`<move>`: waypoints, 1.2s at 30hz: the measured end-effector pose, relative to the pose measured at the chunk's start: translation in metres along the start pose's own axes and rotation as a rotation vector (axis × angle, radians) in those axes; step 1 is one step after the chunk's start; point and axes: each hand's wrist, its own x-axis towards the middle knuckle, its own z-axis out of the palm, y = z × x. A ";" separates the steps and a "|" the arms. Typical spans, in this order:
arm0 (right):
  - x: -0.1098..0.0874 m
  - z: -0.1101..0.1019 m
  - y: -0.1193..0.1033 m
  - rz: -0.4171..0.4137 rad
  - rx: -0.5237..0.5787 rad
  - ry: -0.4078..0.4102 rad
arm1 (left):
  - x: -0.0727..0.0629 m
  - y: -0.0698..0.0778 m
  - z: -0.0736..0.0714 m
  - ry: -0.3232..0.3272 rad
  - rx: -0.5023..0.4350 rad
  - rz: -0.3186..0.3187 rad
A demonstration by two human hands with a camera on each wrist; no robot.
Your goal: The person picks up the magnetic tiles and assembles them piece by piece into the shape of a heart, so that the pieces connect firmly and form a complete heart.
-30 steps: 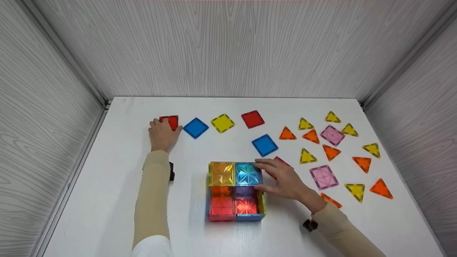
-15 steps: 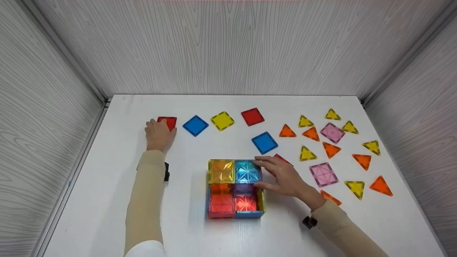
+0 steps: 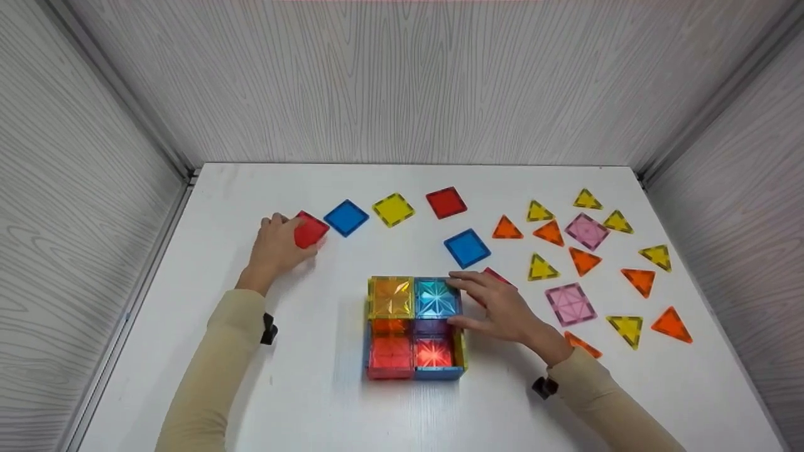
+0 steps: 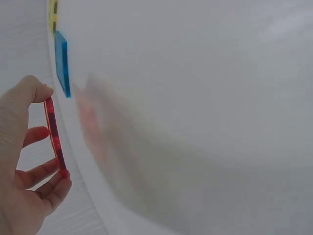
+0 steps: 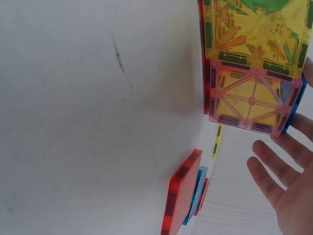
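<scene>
My left hand [image 3: 274, 251] pinches a red square magnetic tile [image 3: 312, 231] by its edges, thumb on one side and fingers on the other. The left wrist view shows this tile edge-on, raised over the white table with a reddish shadow below. A tile structure [image 3: 392, 358] stands near the middle, its back half taller than its front. My right hand [image 3: 502, 311] holds the raised back right block, thumb and forefinger at either end of its blue top tile [image 3: 438, 298]. Its other fingers are spread loosely. In the right wrist view, yellow [image 5: 257, 32] and pink [image 5: 239, 93] side tiles show.
Blue [image 3: 347, 218], yellow [image 3: 393, 209] and red [image 3: 446, 203] square tiles lie along the back. Another blue square [image 3: 467, 248] lies behind the structure, and a red tile [image 3: 499, 277] is partly under my right hand. Pink squares [image 3: 570, 304] and several yellow and orange triangles [image 3: 672, 325] spread rightward.
My left hand has lifted the red square from the back left of the table and brought it slightly right and toward me, turning it. The right hand has stayed at the structure.
</scene>
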 end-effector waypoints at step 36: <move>0.000 0.001 -0.002 0.033 0.023 -0.006 | -0.164 0.117 0.008 -0.369 -0.173 0.608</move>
